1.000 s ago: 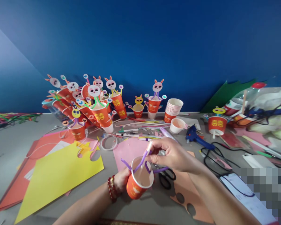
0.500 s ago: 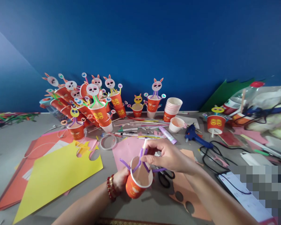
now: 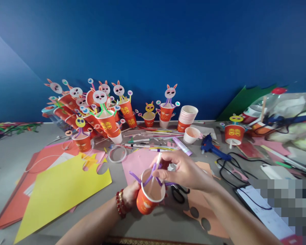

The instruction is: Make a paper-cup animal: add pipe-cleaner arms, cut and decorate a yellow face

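My left hand is wrapped round the far left side of a red paper cup, tilted with its mouth facing up toward me. Purple pipe cleaners stick out over the rim on both sides and bend upward in the middle. Between thumb and fingers, my right hand pinches a white stick together with the purple middle part, just above the cup's opening. The stick's lower end reaches into the cup. Black scissors lie on the table below my right hand.
Finished bunny cups crowd the back left. A cup stack and a blue glue gun with a black cord are behind my right hand. Yellow paper lies left, orange paper right, near a phone.
The stick and the purple middle part sit slightly lower toward the cup, and my right hand has shifted a little with them. Both hands keep their hold.
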Motion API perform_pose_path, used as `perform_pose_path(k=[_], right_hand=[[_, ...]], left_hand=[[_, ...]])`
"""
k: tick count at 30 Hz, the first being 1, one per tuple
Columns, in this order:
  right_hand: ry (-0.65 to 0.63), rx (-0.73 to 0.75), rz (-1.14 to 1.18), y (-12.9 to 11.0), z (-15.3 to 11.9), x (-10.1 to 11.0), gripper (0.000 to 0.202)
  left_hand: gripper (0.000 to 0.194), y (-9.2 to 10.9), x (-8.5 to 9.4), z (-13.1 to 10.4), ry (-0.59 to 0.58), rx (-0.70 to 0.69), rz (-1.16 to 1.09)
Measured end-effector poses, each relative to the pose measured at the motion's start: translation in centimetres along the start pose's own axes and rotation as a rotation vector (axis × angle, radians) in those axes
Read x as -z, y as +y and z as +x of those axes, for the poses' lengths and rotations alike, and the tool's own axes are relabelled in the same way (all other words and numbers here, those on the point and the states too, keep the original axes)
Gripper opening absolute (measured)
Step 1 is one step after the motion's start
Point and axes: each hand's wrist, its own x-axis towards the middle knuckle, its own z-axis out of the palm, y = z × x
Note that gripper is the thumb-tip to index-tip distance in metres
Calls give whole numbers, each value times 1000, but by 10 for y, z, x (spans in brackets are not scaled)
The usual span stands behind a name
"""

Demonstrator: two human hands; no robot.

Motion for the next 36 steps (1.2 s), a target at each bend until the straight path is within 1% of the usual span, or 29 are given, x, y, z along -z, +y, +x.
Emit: perform_pose_path(k=[4, 7, 11, 13, 19, 24, 29, 32, 34, 36], right_hand=[[38, 2, -75, 1, -1, -1, 20], [49, -6, -102, 1, -2, -2, 20], [66, -42, -119, 1, -3, -2, 23], [62, -48, -107, 1, -3, -1, 25], [-3, -12, -16, 0, -2, 0, 27], [32, -27, -73, -2, -2, -2, 27], [39, -11, -75, -3, -2, -2, 24], [37, 11, -108, -3, -2, -2, 21], [41, -12, -156, -2, -2, -2, 18], [44, -49, -195, -2, -2, -2, 18]], left_hand=[[76, 1, -3, 0, 13, -15, 20], [72, 1, -4, 1, 32, -17, 21], [73, 0, -3, 1, 3, -8, 23], [74, 0, -3, 1, 2, -9, 26], [74, -1, -2, 1, 2, -27, 41], [75, -1, -2, 0, 15, -30, 26], [77, 1, -5, 0, 19, 11, 29], [70, 3, -8, 2, 12, -7, 6], [68, 4, -10, 3, -4, -22, -3], [73, 4, -10, 4, -22, -30, -3]])
